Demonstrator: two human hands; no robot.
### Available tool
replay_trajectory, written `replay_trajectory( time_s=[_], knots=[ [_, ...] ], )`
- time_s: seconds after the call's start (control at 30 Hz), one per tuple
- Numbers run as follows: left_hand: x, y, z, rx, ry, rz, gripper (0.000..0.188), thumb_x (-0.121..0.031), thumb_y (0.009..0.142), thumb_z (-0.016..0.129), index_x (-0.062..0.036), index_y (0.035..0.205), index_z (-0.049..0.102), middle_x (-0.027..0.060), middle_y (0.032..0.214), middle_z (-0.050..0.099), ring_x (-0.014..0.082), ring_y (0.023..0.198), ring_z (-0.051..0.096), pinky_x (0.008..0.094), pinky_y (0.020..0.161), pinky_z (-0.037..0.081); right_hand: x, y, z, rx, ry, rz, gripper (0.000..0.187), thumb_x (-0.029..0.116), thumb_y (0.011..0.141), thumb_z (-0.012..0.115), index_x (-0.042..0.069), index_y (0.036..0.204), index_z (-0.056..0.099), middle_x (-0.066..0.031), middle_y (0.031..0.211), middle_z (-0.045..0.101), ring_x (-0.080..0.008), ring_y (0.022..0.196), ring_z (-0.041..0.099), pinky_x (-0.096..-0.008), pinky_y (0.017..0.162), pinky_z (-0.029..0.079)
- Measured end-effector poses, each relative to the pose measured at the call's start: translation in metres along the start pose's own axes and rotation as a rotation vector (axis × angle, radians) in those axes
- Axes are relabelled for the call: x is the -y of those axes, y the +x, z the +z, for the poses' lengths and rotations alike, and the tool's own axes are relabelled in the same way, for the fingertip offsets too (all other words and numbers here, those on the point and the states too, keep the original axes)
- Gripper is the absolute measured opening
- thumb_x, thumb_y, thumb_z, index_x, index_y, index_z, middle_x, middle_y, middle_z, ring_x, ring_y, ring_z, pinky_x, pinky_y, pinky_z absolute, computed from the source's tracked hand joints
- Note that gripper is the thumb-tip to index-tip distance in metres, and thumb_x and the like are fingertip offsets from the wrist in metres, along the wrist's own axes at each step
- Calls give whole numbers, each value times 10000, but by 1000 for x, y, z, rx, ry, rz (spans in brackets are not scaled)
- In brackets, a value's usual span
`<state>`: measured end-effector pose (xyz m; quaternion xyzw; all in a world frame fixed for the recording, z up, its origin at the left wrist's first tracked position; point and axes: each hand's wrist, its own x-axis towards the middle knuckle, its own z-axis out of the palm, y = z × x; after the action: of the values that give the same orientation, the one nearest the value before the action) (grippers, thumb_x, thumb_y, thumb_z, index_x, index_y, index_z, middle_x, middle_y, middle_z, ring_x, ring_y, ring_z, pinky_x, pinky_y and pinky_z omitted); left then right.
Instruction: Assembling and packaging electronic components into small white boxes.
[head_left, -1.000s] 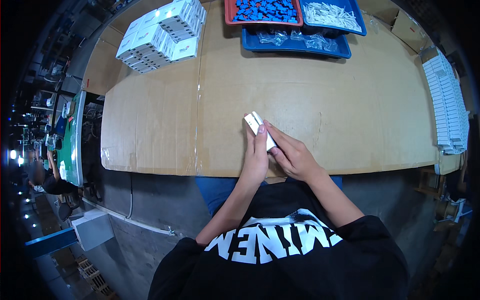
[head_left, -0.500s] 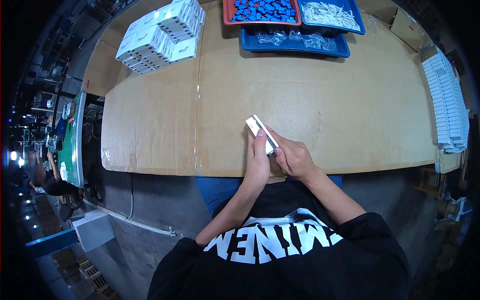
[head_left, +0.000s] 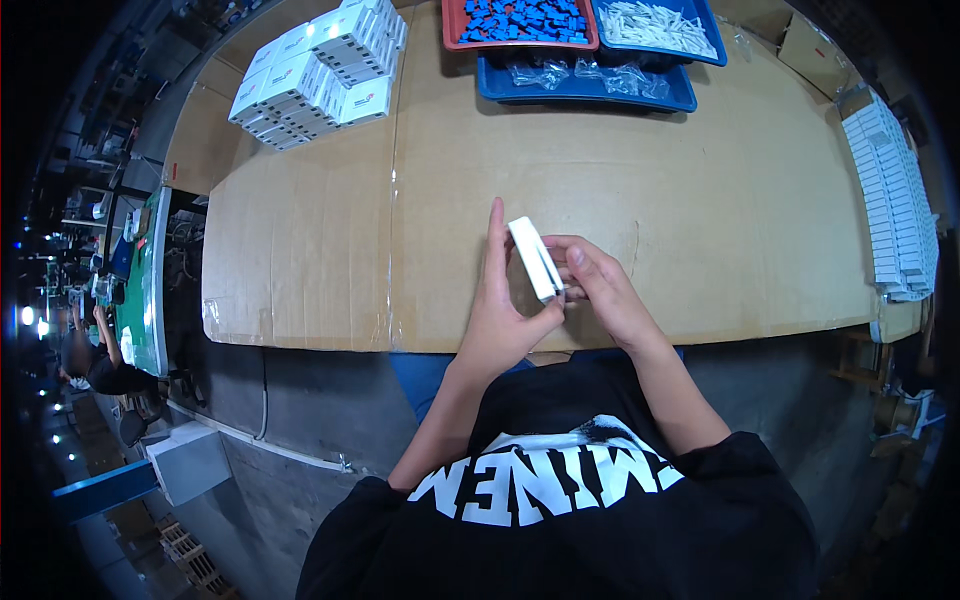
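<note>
Between my hands, over the near part of the table, a slim white rectangular case (head_left: 535,258) is held tilted, its long narrow side up. A dark slot shows along its lower right edge; what kind of case it is I cannot make out. My left hand (head_left: 497,315) holds it, thumb at its lower end and index finger stretched up along the left; the other fingers are mostly hidden. My right hand (head_left: 605,295) is at the case's right side with thumb lifted away and fingers loosely bent and apart, the fingertips close to or touching it.
White boxes (head_left: 300,85) are stacked at the far left of the cardboard-covered table (head_left: 300,240). At the back stand a red tray (head_left: 450,35) of blue pieces, a blue tray (head_left: 718,55) of white pieces and a lower blue tray (head_left: 520,95) with clear plastic bags. White cartons (head_left: 885,205) are piled at right.
The white case has been turned so its narrow white side faces up. My left index finger has stretched out, and my right hand has loosened from its closed grip, its thumb lifting away.
</note>
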<state>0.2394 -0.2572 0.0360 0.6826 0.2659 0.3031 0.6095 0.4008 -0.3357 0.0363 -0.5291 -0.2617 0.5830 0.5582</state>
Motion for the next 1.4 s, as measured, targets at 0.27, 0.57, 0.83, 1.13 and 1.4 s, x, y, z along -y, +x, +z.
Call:
replay_trajectory(
  time_s=[0.27,0.57,0.83,1.13,1.4],
  knots=[
    [9,-1,5,-15,-219,70,955,-277,968,644,-51,1675,43,230,1627,275,315,1529,290,421,1242,242,-11,-5,19,-30,36,-339,510,181,1004,707,-10,1434,511,-149,1396,582,-203,1280,586,-347,1070,488],
    [20,2,35,-334,-306,15,758,-597,1102,345,-54,1623,263,152,1415,515,211,1278,516,332,1103,392,-26,-12,44,-61,-219,-475,518,101,1037,590,-30,1523,468,-242,1628,395,-380,1525,367,-413,1229,324],
    [15,-4,37,-261,-479,58,715,-503,1117,392,-30,1632,245,161,1465,490,197,1320,480,325,1133,353,-28,-16,46,-124,-438,-653,506,106,1061,545,-45,1533,444,-279,1605,411,-404,1488,419,-410,1190,378],
    [15,-5,40,-278,-502,30,758,-559,1098,396,-26,1621,261,155,1455,488,191,1304,481,322,1113,364,-36,-18,53,-154,-278,-585,494,162,1107,457,-56,1549,415,-258,1619,405,-364,1497,413,-391,1197,358],
    [18,-1,26,-357,-375,105,797,-519,1038,501,-24,1612,253,193,1493,464,268,1361,478,385,1162,353,-28,-4,60,-82,174,-418,506,342,1116,477,-23,1467,492,-163,1467,551,-235,1396,489,-369,1199,331]
  ],
)
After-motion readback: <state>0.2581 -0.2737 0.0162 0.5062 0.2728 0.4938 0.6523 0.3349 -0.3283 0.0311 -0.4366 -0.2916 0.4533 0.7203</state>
